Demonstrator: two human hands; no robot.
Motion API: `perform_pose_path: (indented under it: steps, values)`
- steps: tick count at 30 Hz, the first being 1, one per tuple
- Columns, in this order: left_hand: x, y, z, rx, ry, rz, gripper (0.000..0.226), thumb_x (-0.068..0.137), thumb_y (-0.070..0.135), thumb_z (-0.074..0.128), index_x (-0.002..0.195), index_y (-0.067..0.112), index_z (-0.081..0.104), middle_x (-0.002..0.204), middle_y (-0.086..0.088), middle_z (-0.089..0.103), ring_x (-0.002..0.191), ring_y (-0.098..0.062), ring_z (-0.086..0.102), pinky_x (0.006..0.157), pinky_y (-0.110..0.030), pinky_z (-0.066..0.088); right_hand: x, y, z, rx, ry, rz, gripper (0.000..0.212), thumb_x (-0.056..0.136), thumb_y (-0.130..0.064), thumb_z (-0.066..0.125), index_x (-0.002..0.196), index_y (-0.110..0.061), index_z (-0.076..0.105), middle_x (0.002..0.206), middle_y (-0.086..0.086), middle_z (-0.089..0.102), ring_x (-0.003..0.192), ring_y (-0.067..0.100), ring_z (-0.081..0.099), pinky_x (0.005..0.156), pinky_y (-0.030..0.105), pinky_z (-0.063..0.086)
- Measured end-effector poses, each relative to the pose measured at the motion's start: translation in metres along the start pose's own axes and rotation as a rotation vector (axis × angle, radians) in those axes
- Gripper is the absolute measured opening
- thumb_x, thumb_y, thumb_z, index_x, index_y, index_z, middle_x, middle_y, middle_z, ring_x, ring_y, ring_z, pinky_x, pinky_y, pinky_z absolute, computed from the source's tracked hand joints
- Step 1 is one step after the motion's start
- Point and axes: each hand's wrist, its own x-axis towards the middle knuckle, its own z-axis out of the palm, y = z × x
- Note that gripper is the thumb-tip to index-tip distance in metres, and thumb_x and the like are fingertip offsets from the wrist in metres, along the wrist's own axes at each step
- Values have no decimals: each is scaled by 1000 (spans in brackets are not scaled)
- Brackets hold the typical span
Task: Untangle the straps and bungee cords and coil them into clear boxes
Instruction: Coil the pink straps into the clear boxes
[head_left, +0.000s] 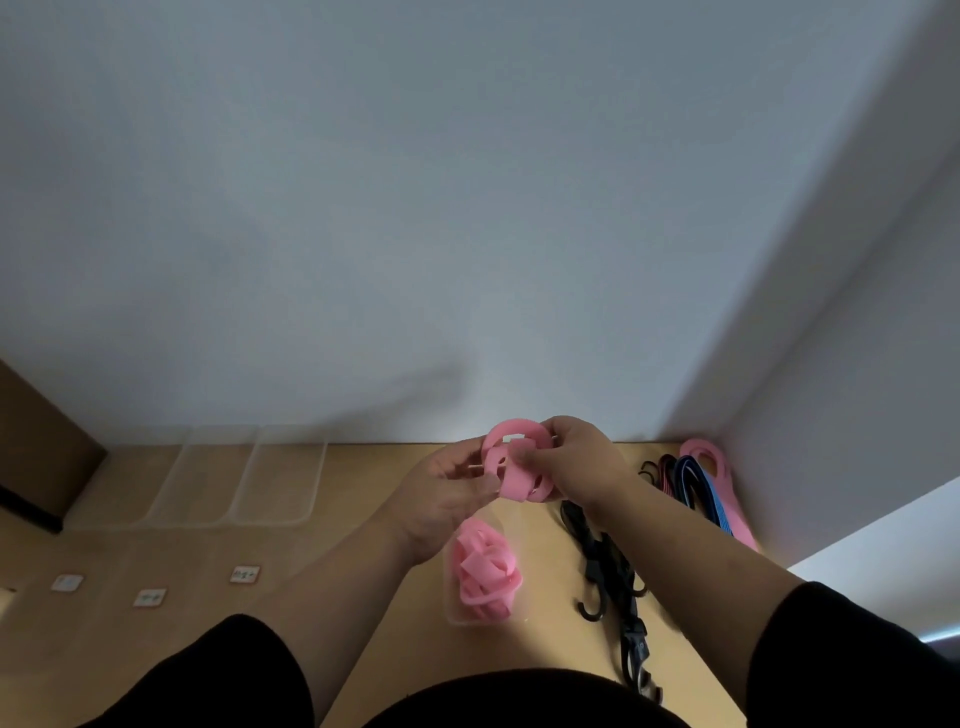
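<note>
Both hands hold a coiled pink strap (514, 467) raised above the wooden table (363, 613). My left hand (447, 499) pinches its left side and my right hand (576, 462) grips its right side. Below them a clear box (451, 587) holds another loosely coiled pink strap (485, 577). A black strap with hooks and clips (608, 571) lies on the table under my right forearm. In the far right corner lies a pile of bungee cords, blue (701, 493) and red-black (665, 473), with a further pink strap (719, 467).
Three empty clear boxes (228, 483) stand in a row against the back wall at left. Three small white labels (244, 574) lie on the table in front of them. A brown box (36, 457) sits at far left. Walls close the back and right.
</note>
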Motion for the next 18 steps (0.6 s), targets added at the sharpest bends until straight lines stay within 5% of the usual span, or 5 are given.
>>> perform_pose_path:
  steps: [5,11,15,18]
  values:
    - [-1,0,-3,40,98,8,49,77,40,85,116,13,74,114,-16,72,111,-29,67,99,-41,53,0,6,7,-115,8,-32,20,87,-31,77,94,-16,64,83,5,73,64,15,68,52,25,52]
    - [-5,-9,-6,26,247,-42,12,86,4,69,93,9,77,92,-18,68,90,-30,70,81,-40,59,-5,12,14,-262,73,-58,11,89,-21,67,95,-18,58,82,5,72,61,19,64,47,28,51]
    - [-4,-9,1,309,462,-43,17,90,6,65,91,18,76,80,-11,70,71,-22,71,67,-39,62,-8,12,23,-358,91,-84,10,91,-22,63,97,-19,56,82,3,71,54,16,60,45,26,49]
    - [-2,-9,5,578,559,44,17,91,10,62,97,20,73,90,-8,69,67,-20,71,54,-33,60,-8,15,29,-376,116,-117,11,93,-26,63,95,-19,55,77,-1,70,54,14,63,50,32,54]
